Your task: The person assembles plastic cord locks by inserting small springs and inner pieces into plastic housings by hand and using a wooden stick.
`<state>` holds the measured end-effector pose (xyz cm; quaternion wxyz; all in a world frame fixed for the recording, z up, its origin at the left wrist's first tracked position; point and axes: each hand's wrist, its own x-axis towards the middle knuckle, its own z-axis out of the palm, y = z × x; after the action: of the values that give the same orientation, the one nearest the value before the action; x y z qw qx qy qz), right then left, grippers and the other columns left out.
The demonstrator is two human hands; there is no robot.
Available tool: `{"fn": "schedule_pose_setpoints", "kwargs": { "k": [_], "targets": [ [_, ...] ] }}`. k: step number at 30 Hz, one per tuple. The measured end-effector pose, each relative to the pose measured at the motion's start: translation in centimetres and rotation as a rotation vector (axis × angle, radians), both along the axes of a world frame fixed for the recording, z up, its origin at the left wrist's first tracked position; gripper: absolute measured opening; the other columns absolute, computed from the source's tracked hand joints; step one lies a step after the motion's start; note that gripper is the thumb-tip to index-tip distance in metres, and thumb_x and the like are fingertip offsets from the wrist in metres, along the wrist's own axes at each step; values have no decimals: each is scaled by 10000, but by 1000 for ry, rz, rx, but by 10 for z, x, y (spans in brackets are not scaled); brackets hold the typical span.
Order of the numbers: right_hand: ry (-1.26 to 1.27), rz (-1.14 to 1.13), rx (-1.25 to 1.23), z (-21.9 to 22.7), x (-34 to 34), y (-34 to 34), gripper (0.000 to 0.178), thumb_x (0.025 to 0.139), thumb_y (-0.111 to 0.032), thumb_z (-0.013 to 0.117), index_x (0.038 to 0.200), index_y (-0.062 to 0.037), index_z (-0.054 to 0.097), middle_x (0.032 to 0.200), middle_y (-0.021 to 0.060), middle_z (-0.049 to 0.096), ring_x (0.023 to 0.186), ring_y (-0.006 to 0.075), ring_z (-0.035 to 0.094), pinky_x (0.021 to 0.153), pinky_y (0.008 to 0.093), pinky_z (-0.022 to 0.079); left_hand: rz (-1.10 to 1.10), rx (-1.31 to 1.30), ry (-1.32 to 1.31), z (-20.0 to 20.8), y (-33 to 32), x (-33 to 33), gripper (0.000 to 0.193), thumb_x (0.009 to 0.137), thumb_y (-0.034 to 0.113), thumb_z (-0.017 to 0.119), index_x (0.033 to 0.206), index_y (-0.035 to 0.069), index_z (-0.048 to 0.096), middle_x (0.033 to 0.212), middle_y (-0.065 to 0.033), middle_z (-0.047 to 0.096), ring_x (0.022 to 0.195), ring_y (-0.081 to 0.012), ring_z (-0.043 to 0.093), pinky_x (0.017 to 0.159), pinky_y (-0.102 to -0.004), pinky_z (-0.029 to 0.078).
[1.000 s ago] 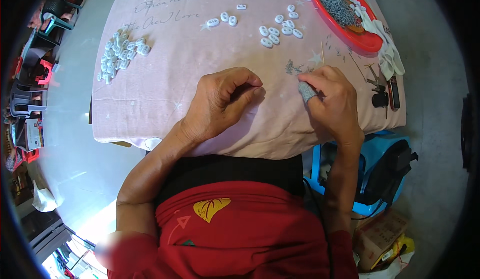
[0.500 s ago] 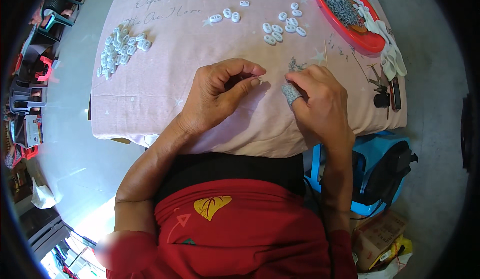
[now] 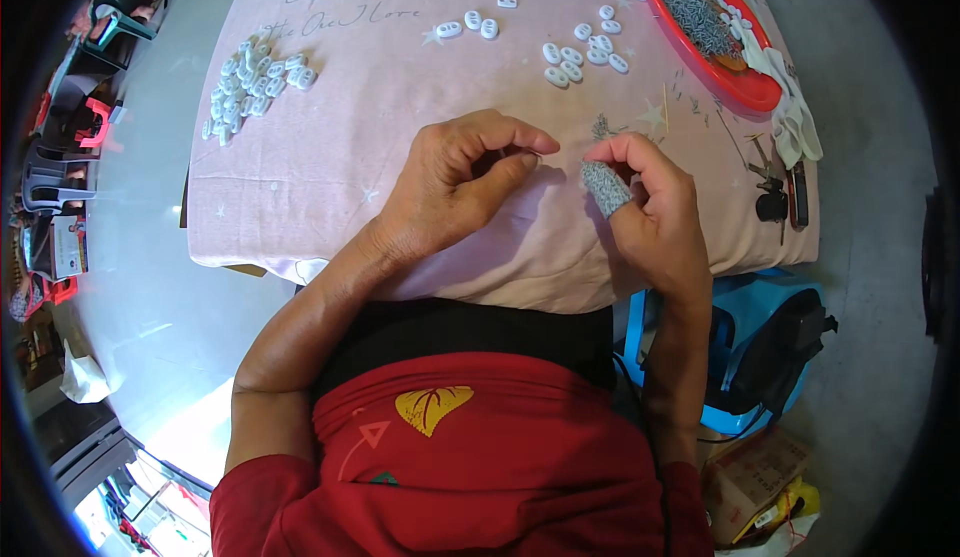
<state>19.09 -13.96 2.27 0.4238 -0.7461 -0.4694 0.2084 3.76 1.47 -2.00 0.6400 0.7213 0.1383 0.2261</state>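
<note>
My left hand [image 3: 465, 182] is above the cloth-covered table, its thumb and index finger brought together. Something tiny and pale shows at those fingertips, too small to name. To its right is my right hand [image 3: 655, 207], thumb and index finger closed in a pinch. Whatever that pinch holds, if anything, is hidden. A grey knitted wrap [image 3: 606, 189] covers the right thumb. Just beyond the right fingers lies a little heap of thin grey metal pins [image 3: 602, 127]. Farther back, several white oval pieces [image 3: 570, 64] with dark marks are scattered.
A pile of white oval pieces [image 3: 250, 82] sits at the left. At the far right a red tray [image 3: 735, 97] holds many grey metal pins. White gloves [image 3: 795, 122], a thin stick [image 3: 666, 107] and keys [image 3: 770, 182] lie nearby. A blue stool [image 3: 740, 347] with a black bag stands lower right.
My right hand has drawn back from the pin heap and turned, showing more of the wrapped thumb. My left hand keeps its pinch. The whole view has shifted slightly.
</note>
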Motion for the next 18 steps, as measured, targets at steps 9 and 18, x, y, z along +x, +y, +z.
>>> {"fn": "schedule_pose_setpoints", "kwargs": {
  "k": [9, 18],
  "targets": [
    [121, 59, 58, -10, -13, 9, 154, 832, 9, 627, 986, 12, 621, 816, 111, 639, 746, 163, 606, 682, 307, 489, -27, 5, -35, 0, 0, 0, 108, 906, 65, 698, 988, -4, 706, 867, -51, 669, 763, -83, 621, 689, -231, 508],
    [141, 19, 80, -12, -13, 7, 133, 855, -13, 635, 984, 10, 616, 805, 114, 631, 739, 169, 604, 673, 302, 486, -3, -42, 24, -3, 1, 1, 90, 920, 90, 683, 922, 0, 673, 739, -2, 628, 687, -37, 554, 612, -210, 460]
  ]
}}
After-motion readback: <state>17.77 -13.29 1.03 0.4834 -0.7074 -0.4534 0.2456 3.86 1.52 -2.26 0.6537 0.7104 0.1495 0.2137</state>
